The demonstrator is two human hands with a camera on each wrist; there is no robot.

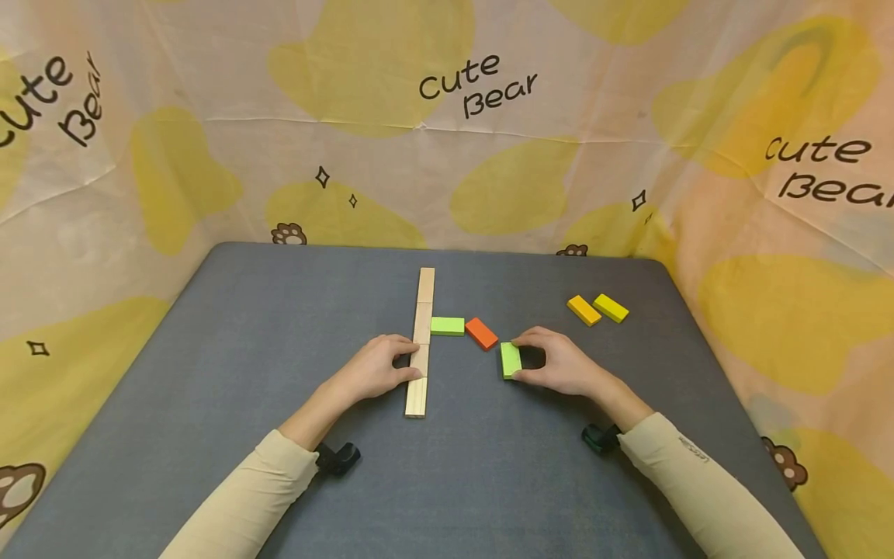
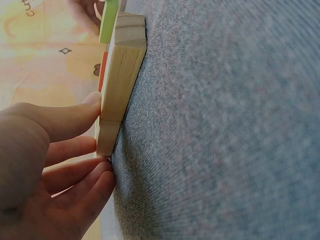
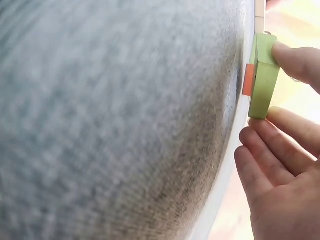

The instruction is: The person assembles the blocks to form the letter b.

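Observation:
A row of plain wooden blocks lies end to end on the table. At its left edge my left hand touches the row, thumb and fingertips apart along it. From the row's right side a light green block sticks out, and a tilted orange-red block follows at its right end. My right hand pinches a second light green block by its two ends between thumb and fingers, just right of the orange-red one. The right wrist view shows this green block at the fingertips.
An orange-yellow block and a yellow block lie side by side at the back right of the grey table. A printed cloth hangs behind and along both sides.

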